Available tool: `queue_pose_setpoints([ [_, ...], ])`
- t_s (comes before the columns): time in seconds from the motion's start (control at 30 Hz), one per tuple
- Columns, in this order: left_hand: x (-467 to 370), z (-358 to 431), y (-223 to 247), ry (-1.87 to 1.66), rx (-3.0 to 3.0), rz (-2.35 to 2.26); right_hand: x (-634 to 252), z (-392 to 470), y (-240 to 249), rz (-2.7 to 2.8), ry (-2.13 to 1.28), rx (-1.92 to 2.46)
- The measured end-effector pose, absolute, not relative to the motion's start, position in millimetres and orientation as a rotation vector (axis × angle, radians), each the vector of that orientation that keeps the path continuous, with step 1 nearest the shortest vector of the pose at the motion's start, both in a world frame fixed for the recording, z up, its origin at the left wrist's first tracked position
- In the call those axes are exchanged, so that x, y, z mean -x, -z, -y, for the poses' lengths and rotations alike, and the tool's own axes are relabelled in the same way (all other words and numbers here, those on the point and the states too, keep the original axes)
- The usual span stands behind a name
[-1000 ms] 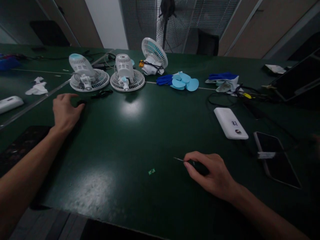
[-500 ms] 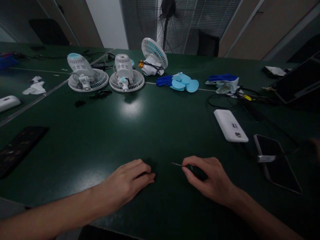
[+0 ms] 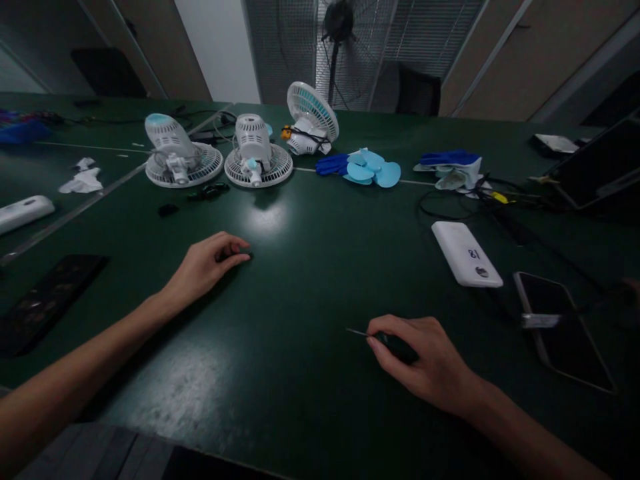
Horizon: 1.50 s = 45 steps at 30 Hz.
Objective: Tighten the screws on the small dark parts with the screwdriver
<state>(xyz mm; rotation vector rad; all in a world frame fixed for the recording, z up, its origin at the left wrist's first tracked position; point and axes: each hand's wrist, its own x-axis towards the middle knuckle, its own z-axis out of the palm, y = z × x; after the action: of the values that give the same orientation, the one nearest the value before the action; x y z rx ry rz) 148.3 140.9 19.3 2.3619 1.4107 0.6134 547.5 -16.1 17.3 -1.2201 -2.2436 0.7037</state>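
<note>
A dark-handled screwdriver lies in my right hand, its thin metal shaft pointing left over the green table. My left hand is further up and to the left, fingers curved with thumb and fingertips apart and nothing visible between them. Beyond it, two white fans rest face down, the left fan and the middle fan. A third fan leans back with its cage raised. Light-blue fan blades lie beside a blue glove.
At the right are a white power bank, a phone, another glove, cables and a dark screen. Small black parts lie before the fans. A black tray-like object, a white device and tissue are at the left.
My left hand has moved up and left, away from the right hand, and its fingers have parted. My right hand stays nearly where it was with the screwdriver. The view has shifted slightly.
</note>
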Motion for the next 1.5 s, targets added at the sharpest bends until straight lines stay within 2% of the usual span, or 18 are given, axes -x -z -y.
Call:
queue_pose_setpoints([
  [0.2, -143.7, -134.6, -24.1, -0.624, -2.329, -1.453, -546.0, 16.5, -21.9, 2.228, -0.731, 1.221],
  [0.53, -143.6, -117.6, -19.2, -0.543, -2.593, -1.379, -547.4, 16.3, -17.7, 2.241, -0.750, 1.224],
  [0.87, -144.5, -119.3, -21.9, -0.460, -2.506, -1.426, -546.5, 16.7, -18.6, 2.269, -0.702, 1.255],
  [0.97, -132.6, -129.3, -31.4, -0.522, -2.440, -1.622, -546.2, 16.9, -19.4, 2.266, -0.697, 1.243],
  [1.1, -95.2, -159.9, -49.8, -0.861, -2.251, -1.969, -545.7, 16.6, -20.4, 2.272, -0.703, 1.245],
  [1.23, -51.4, -191.0, -47.0, -0.990, -2.157, -2.275, -545.4, 16.4, -21.5, 2.273, -0.726, 1.248],
  [1.5, -23.2, -200.8, -25.5, -0.543, -2.359, -2.271, -546.3, 16.6, -20.6, 2.274, -0.728, 1.238],
])
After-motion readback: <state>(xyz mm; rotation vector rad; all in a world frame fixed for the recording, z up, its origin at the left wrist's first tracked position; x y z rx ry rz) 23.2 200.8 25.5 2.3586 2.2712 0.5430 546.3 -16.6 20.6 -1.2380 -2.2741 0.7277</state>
